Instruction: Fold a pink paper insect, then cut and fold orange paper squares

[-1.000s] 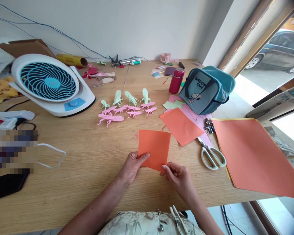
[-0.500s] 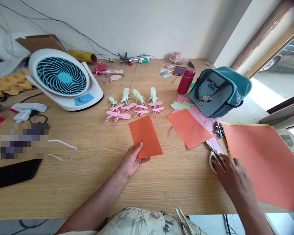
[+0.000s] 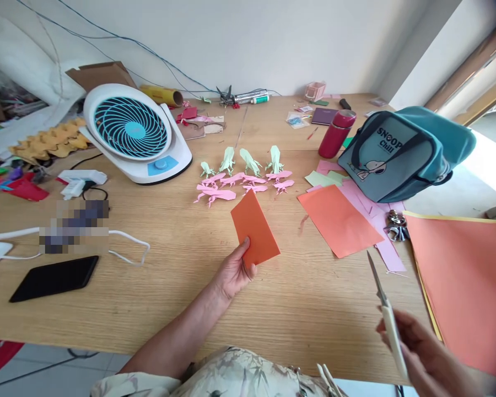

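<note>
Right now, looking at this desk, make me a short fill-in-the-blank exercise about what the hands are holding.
1. The left hand holds a folded sheet of ____ paper.
2. The right hand grips a pair of ____, blades closed, pointing away from the person.
3. The folded pink figures lie in front of the white and blue ____.
4. The red bottle stands left of the teal ____.

Missing words: orange; scissors; fan; bag

Folded paper sheet (image 3: 255, 229), held: orange, plain. Scissors (image 3: 391, 325): pale cream handles, grey blades. Loose flat paper sheet (image 3: 339, 219): orange; large sheet (image 3: 467, 275): orange over a yellow edge. Small folded paper figures (image 3: 240, 179): pink and pale green. Desk fan (image 3: 132, 129): white body, teal spiral grille. Cloth bag (image 3: 400, 154): teal, white cartoon dog print. Flask (image 3: 335, 134): red. Wooden bench (image 3: 149, 309): light wood grain.
</note>
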Demonstrator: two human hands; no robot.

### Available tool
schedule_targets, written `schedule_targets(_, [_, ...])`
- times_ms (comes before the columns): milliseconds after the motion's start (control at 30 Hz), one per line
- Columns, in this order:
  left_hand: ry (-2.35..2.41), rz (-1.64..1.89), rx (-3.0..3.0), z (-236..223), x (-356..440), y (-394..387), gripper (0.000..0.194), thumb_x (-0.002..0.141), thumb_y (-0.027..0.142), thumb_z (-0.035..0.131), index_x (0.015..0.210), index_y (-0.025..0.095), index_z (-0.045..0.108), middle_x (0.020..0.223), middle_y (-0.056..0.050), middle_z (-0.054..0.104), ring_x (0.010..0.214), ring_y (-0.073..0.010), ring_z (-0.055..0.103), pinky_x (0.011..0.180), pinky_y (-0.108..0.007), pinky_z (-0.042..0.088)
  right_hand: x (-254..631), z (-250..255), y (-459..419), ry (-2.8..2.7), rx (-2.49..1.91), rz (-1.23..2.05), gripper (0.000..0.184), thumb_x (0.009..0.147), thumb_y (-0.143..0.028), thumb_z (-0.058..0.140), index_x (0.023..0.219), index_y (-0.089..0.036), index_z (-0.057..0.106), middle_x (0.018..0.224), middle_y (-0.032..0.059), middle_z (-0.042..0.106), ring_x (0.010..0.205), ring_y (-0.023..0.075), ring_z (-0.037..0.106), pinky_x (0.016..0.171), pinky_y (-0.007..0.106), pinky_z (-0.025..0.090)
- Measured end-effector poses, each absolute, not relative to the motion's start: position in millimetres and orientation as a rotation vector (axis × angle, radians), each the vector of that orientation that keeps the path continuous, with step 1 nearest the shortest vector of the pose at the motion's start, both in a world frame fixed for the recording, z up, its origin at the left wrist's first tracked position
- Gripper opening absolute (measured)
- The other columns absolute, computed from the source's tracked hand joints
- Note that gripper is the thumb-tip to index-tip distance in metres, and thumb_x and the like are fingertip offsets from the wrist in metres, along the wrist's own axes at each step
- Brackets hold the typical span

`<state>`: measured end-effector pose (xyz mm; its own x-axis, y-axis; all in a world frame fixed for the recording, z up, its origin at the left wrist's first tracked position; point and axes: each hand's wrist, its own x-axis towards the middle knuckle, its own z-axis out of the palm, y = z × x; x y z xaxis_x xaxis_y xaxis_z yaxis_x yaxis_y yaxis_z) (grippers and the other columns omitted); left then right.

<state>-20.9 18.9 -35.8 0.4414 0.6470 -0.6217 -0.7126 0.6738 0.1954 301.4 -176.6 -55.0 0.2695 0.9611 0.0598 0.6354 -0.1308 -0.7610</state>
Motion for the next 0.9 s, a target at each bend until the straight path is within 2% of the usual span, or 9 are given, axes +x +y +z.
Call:
schedule_targets(100, [0.673,0.821,-0.12,-37.1,-20.2,18.0,0.023,0.103,0.027,0.043,0.108,0.016,0.063,0.088,-0.004,0.077,0.07,-0.0148,0.076,0.039,-0.015,0.053,252.3,-36.9,-157.6,-1.24,-1.617,1.166,0.046,0.087,-0.055,0.059,0.122,-0.024,0.061,0.088,0.0064,0.067,0.084,0.0223,0.065,0.071,0.029,0.055])
schedule_targets(200, [0.668,0.828,-0.133,-37.9,-20.8,16.7,0.026,0.104,0.029,0.041,0.114,0.016,0.061,0.088,-0.004,0.077,0.069,-0.015,0.076,0.039,-0.016,0.054,214.2,-24.6,-135.4,-1.215,-1.263,1.533,0.055,0.084,-0.068,0.055,0.112,-0.022,0.062,0.08,0.0045,0.062,0.069,0.0177,0.057,0.063,0.028,0.049])
schedule_targets(300, [0.684,0.854,-0.145,-37.5,-22.6,16.2,0.028,0.104,0.029,0.04,0.121,0.016,0.059,0.086,-0.004,0.077,0.067,-0.0148,0.075,0.039,-0.016,0.054,195.6,-24.9,-124.8,-1.195,-1.006,1.721,0.057,0.088,-0.071,0.044,0.107,-0.019,0.059,0.071,0.0021,0.057,0.06,0.015,0.051,0.059,0.029,0.044])
schedule_targets(467, [0.685,0.879,-0.138,-36.9,-23.5,17.5,0.03,0.104,0.03,0.04,0.122,0.015,0.058,0.088,-0.005,0.078,0.067,-0.0157,0.076,0.039,-0.017,0.055,188.2,-31.6,-129.1,-1.048,-0.898,1.855,0.053,0.094,-0.066,0.039,0.106,-0.018,0.057,0.073,0.0028,0.056,0.059,0.0141,0.051,0.055,0.028,0.042])
schedule_targets(667, [0.695,0.875,-0.149,-38.7,-23.1,19.0,0.028,0.104,0.029,0.039,0.113,0.014,0.06,0.086,-0.005,0.078,0.065,-0.016,0.075,0.038,-0.017,0.055,183.0,-31.1,-131.4,-1.017,-0.853,1.898,0.053,0.093,-0.066,0.041,0.108,-0.018,0.057,0.074,0.0027,0.057,0.059,0.013,0.051,0.058,0.028,0.043])
schedule_targets(900, [0.684,0.866,-0.155,-39.9,-24.2,18.7,0.028,0.104,0.029,0.041,0.116,0.013,0.06,0.087,-0.006,0.078,0.067,-0.0161,0.076,0.04,-0.017,0.056,180.3,-28.1,-124.2,-1.05,-0.873,1.909,0.054,0.093,-0.067,0.041,0.106,-0.018,0.058,0.072,0.0024,0.057,0.059,0.0131,0.051,0.056,0.027,0.044])
